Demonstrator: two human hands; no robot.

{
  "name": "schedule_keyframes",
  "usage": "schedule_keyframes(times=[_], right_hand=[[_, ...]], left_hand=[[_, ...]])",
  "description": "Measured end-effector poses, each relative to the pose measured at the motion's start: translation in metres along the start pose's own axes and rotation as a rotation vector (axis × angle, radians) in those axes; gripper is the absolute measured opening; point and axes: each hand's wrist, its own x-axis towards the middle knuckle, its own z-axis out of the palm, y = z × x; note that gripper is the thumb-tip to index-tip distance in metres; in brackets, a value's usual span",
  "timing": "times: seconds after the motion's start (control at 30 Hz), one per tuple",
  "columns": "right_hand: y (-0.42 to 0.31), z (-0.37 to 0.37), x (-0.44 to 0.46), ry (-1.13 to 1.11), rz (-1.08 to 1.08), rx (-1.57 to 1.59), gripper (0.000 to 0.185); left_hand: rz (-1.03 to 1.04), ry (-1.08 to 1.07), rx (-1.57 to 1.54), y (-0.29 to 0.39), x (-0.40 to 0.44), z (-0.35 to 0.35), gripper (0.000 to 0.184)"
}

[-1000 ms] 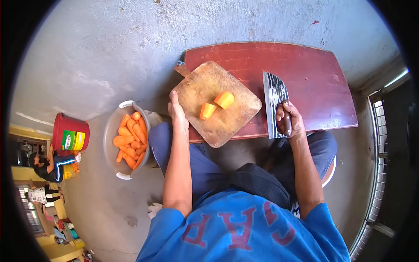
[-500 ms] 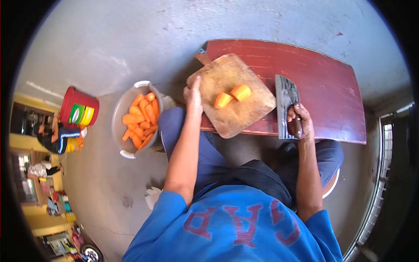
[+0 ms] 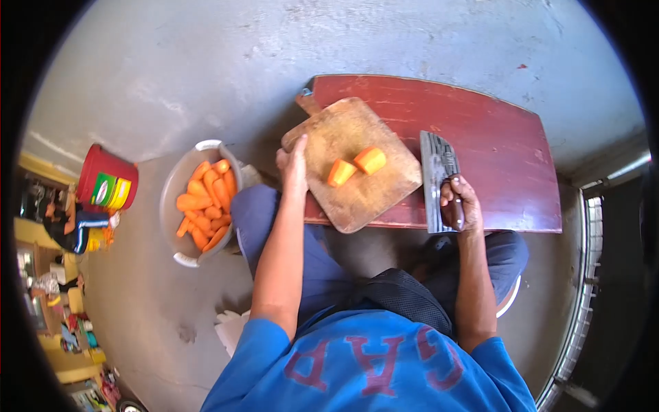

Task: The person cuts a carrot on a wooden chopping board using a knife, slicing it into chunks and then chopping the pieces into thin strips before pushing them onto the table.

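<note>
My left hand point(image 3: 294, 165) grips the left edge of a wooden cutting board point(image 3: 357, 199), which lies on a red table point(image 3: 501, 151) and juts past its near edge. Two short orange carrot pieces, one point(image 3: 341, 172) nearer my left hand and one point(image 3: 370, 160) to its right, rest on the board. My right hand point(image 3: 461, 204) is closed round the dark handle of a cleaver point(image 3: 432, 178). The broad blade points away from me, just right of the board, above the table. A grey basin point(image 3: 168, 213) of several whole peeled carrots point(image 3: 213, 196) stands to the left.
A red bucket point(image 3: 108, 177) with a green and yellow label stands at the far left, with a person point(image 3: 68, 223) beside it. Another person and assorted goods are farther back. A wall point(image 3: 226, 82) rises behind the table, and a barred frame point(image 3: 583, 295) is at the right.
The camera view has shifted and tilted. My left hand stays on the board and my right hand keeps hold of the cleaver. The carrot pieces lie in much the same place on the board.
</note>
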Motion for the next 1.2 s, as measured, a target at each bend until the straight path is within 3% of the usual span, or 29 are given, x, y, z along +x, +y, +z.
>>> schedule_keyframes(times=[0.2,0.33,0.4,0.43,0.53,0.57,0.67,0.73,0.77,0.8,0.83,0.9,0.97,1.0,1.07,1.17,1.2], right_hand=[[-0.002,0.01,-0.003,0.059,0.014,-0.018,0.014],[-0.013,0.028,-0.02,0.224,0.081,-0.126,0.013],[-0.024,0.025,-0.026,0.377,0.083,-0.735,0.015],[-0.03,0.031,-0.032,0.4,0.073,-0.835,0.019],[-0.041,0.025,-0.031,0.362,-0.212,-1.379,0.022],[-0.044,0.022,-0.028,0.398,-0.191,-1.499,0.03],[-0.05,0.028,-0.033,0.332,-0.434,-1.744,0.037],[-0.077,-0.012,-0.029,0.232,-0.63,-2.011,0.039],[-0.095,-0.039,-0.026,0.29,-0.752,-1.985,0.036],[-0.116,-0.072,-0.029,0.512,-0.467,-1.636,0.039],[-0.137,-0.098,-0.04,0.78,-0.442,-1.453,0.048],[-0.178,-0.209,-0.065,1.095,-0.706,-1.774,0.068],[-0.206,-0.277,-0.095,1.599,-0.406,-1.695,0.079],[-0.21,-0.306,-0.106,1.644,-0.351,-1.219,0.079],[-0.204,-0.264,-0.118,1.378,-0.365,-0.675,0.065],[-0.198,-0.287,-0.115,1.186,-0.504,-0.286,0.044],[-0.208,-0.316,-0.121,1.22,-0.3,-0.14,0.036]], left_hand=[[-0.028,-0.043,0.006,0.006,-0.002,-0.002,0.072],[-0.033,-0.071,-0.036,0.007,-0.006,-0.004,0.067],[-0.036,-0.089,-0.04,0.007,-0.004,-0.002,0.067],[-0.044,-0.082,-0.032,0.007,-0.006,-0.003,0.064],[-0.044,-0.103,-0.037,0.008,-0.004,-0.004,0.066],[-0.041,-0.119,-0.043,0.007,-0.003,-0.003,0.068],[-0.062,-0.122,-0.03,0.015,-0.008,-0.002,0.065],[-0.072,-0.131,-0.05,0.008,-0.004,-0.004,0.062],[-0.073,-0.119,-0.039,0.008,-0.004,-0.004,0.062],[-0.072,-0.109,-0.021,0.009,-0.002,-0.006,0.061],[-0.059,-0.121,-0.009,0.009,-0.001,-0.009,0.061],[-0.03,-0.144,-0.007,0.005,0.003,-0.009,0.061],[-0.049,-0.136,-0.007,0.013,-0.005,-0.004,0.06],[-0.059,-0.13,-0.005,0.016,-0.009,-0.003,0.06],[-0.06,-0.131,-0.011,0.01,-0.005,-0.004,0.06],[-0.046,-0.127,0.01,0.005,0.003,-0.009,0.061],[-0.041,-0.131,0.026,0.004,0.003,-0.011,0.061]])
